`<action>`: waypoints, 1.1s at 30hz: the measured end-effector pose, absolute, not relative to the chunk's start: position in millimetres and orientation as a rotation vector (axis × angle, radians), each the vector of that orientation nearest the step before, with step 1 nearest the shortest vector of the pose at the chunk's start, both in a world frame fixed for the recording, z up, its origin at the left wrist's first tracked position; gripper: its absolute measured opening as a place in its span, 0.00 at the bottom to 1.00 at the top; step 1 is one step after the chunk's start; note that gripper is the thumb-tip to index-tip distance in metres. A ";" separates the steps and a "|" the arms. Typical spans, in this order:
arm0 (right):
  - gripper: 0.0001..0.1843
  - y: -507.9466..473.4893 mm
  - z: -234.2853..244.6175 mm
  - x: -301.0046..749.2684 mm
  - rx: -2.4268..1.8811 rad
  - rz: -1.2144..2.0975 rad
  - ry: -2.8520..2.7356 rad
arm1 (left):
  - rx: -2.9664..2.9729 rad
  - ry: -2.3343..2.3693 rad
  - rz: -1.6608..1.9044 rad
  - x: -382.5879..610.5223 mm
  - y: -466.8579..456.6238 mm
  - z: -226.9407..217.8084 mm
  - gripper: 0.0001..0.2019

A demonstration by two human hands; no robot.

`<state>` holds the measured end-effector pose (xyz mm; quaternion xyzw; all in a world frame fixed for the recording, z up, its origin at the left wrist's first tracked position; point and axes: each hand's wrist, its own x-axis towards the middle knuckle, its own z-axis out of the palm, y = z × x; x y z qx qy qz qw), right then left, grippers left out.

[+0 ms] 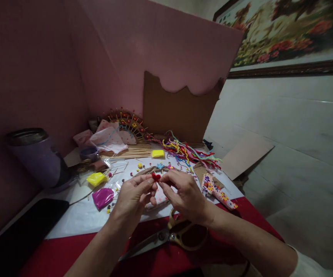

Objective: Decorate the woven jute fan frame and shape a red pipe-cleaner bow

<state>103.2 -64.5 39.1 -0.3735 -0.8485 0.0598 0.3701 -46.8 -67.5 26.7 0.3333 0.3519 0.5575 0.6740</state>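
Watching both hands meet above the red-covered counter (pixel 62 256). The left hand (pixel 133 194) and right hand (pixel 183 194) share a small red lump (pixel 156 176). The fingers (pixel 147 184) of each are closed on it, thumb and forefinger tips pinching from either side.

I see the lump held just over a brown ring (pixel 146 171) lying on a white sheet (pixel 76 215). The ring is partly hidden by the hands, and small coloured beads are scattered around it.

Gold-handled scissors (pixel 172 234) lie on the red cloth under the right wrist, blades pointing left.

Left of the hands are a yellow packet (pixel 96 179) and a magenta packet (pixel 102 197), close together. A yellow block (pixel 158 153) sits behind the ring, beside a tangle of coloured cords (pixel 192 154). A bundle of thin sticks (pixel 131 152) lies further back.

At far left are a purple tumbler (pixel 37 157) and a black phone (pixel 24 231). Scalloped cardboard (pixel 180 111) stands at the back against the pink wall.
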 end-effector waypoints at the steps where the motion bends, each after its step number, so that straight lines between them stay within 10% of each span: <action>1: 0.07 -64.2 39.3 102.9 -0.966 0.185 -2.166 | 0.740 0.792 1.245 -46.9 -67.6 26.3 0.12; 33: 0.20 -38.9 41.2 114.1 -0.981 1.224 -1.806 | 0.890 0.812 1.215 -48.4 -74.6 28.0 0.14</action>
